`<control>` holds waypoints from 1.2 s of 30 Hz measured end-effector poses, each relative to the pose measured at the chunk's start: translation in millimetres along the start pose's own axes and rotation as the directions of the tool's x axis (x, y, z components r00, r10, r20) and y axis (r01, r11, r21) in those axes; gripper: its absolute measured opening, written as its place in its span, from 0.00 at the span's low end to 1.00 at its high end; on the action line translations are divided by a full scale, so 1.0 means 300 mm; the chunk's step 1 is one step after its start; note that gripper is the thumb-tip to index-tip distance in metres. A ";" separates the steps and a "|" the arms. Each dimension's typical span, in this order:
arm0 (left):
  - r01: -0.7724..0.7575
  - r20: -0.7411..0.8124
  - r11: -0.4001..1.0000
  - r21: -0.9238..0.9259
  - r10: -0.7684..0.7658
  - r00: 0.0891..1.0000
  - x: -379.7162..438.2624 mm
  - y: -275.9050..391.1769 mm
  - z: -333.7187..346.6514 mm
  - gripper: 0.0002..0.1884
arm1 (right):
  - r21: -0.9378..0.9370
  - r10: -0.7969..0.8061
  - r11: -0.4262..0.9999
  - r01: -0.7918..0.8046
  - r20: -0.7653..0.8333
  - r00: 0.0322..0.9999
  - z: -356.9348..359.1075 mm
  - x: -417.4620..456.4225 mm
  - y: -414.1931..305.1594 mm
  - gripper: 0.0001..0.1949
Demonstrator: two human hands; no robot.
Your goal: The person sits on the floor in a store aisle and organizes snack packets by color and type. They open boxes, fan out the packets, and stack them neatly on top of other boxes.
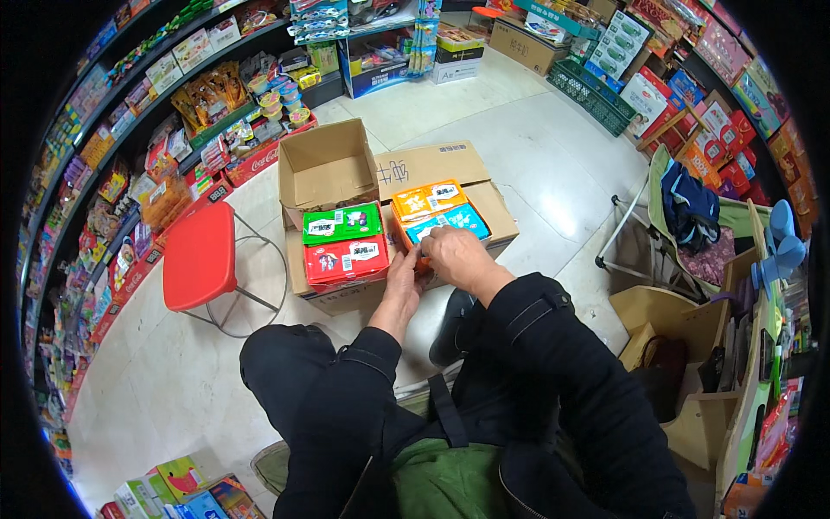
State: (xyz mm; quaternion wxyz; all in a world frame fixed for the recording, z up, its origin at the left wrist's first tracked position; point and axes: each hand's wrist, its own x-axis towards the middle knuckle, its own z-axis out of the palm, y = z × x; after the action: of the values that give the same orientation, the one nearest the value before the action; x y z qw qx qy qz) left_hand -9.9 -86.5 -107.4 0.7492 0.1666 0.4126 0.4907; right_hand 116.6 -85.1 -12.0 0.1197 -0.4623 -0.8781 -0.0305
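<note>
Both my hands meet at the near-left corner of an orange-sided box (pixel 400 235). An orange pack (pixel 425 202) and a blue pack (pixel 459 222) make up its top. My left hand (pixel 401 290) holds the corner low down, its thumb and fingers around the edge. Bent over the blue pack's near edge, my right hand (pixel 462 258) has its fingertips pinched at the same corner and hides what lies beneath. Just left sit a green pack (pixel 353 224) and a red pack (pixel 337 261), side by side. These packs rest on a cardboard carton (pixel 499 211).
An open carton (pixel 327 159) stands behind the packs. A red stool (pixel 200 259) is at left, before stocked shelves (pixel 139 133). At right are a folding chair (pixel 661 172), a wooden cabinet (pixel 697 415) and a green crate (pixel 590 97). Boxes (pixel 188 490) lie at lower left.
</note>
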 end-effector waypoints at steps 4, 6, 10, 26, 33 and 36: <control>-0.015 -0.012 1.000 -0.011 0.014 1.000 -0.003 -0.020 0.002 0.16 | -0.095 0.036 0.995 -0.035 0.005 0.999 0.039 -0.014 -0.040 0.04; -0.034 -0.007 0.999 -0.024 0.034 0.999 0.001 -0.025 0.001 0.16 | -0.093 0.046 0.995 -0.047 -0.012 0.999 0.052 -0.013 -0.046 0.04; -0.058 -0.025 0.998 -0.040 0.057 0.998 0.009 -0.036 -0.003 0.16 | -0.062 0.047 0.997 -0.050 -0.042 0.998 0.071 -0.019 -0.050 0.03; 0.013 0.017 1.000 -0.010 -0.012 1.000 -0.013 0.041 0.028 0.31 | 0.046 0.487 0.868 -0.495 0.121 0.865 -0.115 -0.021 0.257 0.11; 0.025 -0.029 0.999 -0.032 -0.026 0.999 -0.033 0.075 0.033 0.29 | 0.783 0.708 -0.352 -0.513 0.581 0.401 -0.117 -0.050 0.135 0.10; 0.030 -0.034 1.000 0.003 -0.029 0.999 -0.027 0.061 0.039 0.28 | 0.720 0.640 -0.517 -0.463 0.684 0.350 0.016 -0.101 0.038 0.13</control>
State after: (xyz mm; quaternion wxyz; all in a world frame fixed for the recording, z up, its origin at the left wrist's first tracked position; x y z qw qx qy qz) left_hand -13.0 -83.3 -84.7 0.7489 0.1532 0.4285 0.4817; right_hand 141.6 -102.2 -24.6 0.4401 -0.6409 -0.1783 0.6032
